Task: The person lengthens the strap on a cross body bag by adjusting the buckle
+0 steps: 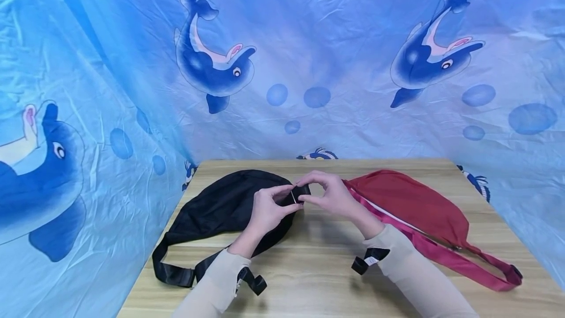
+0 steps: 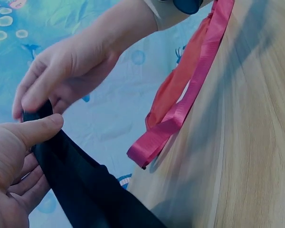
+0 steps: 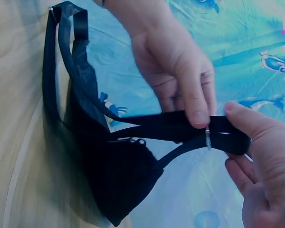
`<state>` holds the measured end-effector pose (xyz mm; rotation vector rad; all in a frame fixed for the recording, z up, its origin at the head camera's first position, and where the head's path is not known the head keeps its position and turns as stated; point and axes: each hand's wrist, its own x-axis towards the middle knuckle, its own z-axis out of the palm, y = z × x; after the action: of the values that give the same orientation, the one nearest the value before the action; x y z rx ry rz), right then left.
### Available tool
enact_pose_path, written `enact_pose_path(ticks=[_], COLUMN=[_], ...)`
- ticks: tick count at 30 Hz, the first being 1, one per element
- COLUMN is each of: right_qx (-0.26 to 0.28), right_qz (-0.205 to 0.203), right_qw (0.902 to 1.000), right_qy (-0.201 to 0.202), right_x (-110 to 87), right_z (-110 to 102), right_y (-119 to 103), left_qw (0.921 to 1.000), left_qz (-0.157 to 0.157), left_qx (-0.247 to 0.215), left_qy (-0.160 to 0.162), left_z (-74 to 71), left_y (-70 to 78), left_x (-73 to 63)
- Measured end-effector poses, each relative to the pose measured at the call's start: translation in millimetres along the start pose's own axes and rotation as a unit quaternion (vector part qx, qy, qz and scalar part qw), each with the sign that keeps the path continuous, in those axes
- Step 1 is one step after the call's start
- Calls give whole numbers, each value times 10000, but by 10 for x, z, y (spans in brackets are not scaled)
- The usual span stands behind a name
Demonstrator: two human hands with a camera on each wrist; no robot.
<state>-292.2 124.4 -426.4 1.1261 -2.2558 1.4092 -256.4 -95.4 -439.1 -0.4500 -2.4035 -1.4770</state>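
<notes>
A black waist bag (image 1: 220,205) lies on the left half of the table, its right end raised toward my hands. My left hand (image 1: 266,210) pinches its black strap (image 3: 152,124) between thumb and fingers, right beside a thin metal slider (image 3: 208,137). Just beyond the slider, the strap's looped end is pinched by my right hand (image 1: 328,193). The two hands are close together above the middle of the table. In the left wrist view the black fabric hides part of the left fingers, and the slider cannot be made out there.
A red waist bag (image 1: 410,205) with a pinkish-red strap (image 1: 468,264) lies on the right of the wooden table (image 1: 309,278), partly behind my right forearm. Black bands (image 1: 253,281) hang from both wrists. A blue dolphin-print sheet (image 1: 309,38) surrounds the table.
</notes>
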Motion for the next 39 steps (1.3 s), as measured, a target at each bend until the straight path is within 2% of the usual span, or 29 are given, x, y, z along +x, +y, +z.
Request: enact_pose_path(ticks=[3,5,9,11,17,24,29,35,39], right_qx=[474,618,231,151,692,432,733,666,857], right_qz=[11,67,181,198,124,263,306,275,310], right_qw=[9987,9980,9993,9995,9973,9987,9968,9973,9958], right_qy=[166,91,-227,-216,218,-77,76,-142,108], right_x=[-3,2,24,38,76,77,101,129,144], right_z=[-1,10,33,34,2,12,-3,18,11], right_y=[7,18,15,-1,-48,-50,-87,-52,-82], left_qw=[10000,10000,9999,10000,10000,9999,9999,9999,9997], left_qz=[-42,-6,84,62,-7,-16,-69,-23,-111], left_qx=[7,21,79,58,-28,72,32,-96,-84], left_qy=[12,7,-22,-29,-16,-80,-100,-139,-190], left_z=[-13,-15,-5,-1,-19,-22,-16,-17,-14], left_y=[-4,-4,-25,-32,-22,-10,-16,3,4], left_x=[-2,-3,-7,-4,11,-7,2,-7,-8])
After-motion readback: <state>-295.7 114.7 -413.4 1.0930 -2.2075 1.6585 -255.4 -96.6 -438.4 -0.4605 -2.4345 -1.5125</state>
